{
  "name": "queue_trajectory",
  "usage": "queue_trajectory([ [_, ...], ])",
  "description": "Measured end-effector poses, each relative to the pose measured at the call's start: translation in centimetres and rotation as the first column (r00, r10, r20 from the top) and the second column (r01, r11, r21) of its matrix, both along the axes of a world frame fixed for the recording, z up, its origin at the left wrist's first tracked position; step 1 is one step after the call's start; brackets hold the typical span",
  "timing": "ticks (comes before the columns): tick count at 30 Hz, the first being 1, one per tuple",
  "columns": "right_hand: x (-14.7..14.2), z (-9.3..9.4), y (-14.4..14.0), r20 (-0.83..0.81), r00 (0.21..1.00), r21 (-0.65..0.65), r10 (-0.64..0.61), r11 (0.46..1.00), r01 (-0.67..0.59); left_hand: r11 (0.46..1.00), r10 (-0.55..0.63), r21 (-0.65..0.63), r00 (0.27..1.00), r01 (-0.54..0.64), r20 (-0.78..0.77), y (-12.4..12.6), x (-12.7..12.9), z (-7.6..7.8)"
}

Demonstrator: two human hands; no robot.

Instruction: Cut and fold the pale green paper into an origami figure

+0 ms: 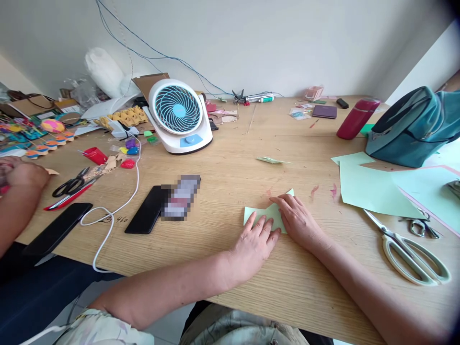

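A small piece of pale green paper (269,211), folded in part, lies on the table under both hands. My left hand (251,247) rests on its near left part, fingers spread and lying flat. At its right side, my right hand (300,220) has its fingers bent and close together on the paper, with a pointed corner sticking up behind them. The right thumb and part of the fold are hidden. Farther back lies another small folded green paper (273,160). White-handled scissors (409,254) lie to the right of my right hand.
Large green sheets (373,187) and a teal bag (413,127) are at right, beside a red bottle (357,119). A white fan (179,112) stands at back. Phones (147,211), a white cable (138,167) and black scissors (74,182) lie left, near another person's hand (27,175).
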State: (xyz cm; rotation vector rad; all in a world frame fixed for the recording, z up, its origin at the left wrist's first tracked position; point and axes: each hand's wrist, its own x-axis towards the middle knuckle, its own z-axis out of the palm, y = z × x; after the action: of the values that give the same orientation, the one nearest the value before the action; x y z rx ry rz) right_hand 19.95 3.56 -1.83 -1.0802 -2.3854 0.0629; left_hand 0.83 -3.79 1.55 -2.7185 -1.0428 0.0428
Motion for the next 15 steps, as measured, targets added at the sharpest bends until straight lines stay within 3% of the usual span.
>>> queue_trajectory([
  [15, -0.1, 0.1, -0.1, -0.001, 1.000, -0.012, -0.028, 1.000, 0.028, 0.959, 0.270, -0.085, 0.963, -0.269, 0.004, -2.3, -6.4, -0.2],
])
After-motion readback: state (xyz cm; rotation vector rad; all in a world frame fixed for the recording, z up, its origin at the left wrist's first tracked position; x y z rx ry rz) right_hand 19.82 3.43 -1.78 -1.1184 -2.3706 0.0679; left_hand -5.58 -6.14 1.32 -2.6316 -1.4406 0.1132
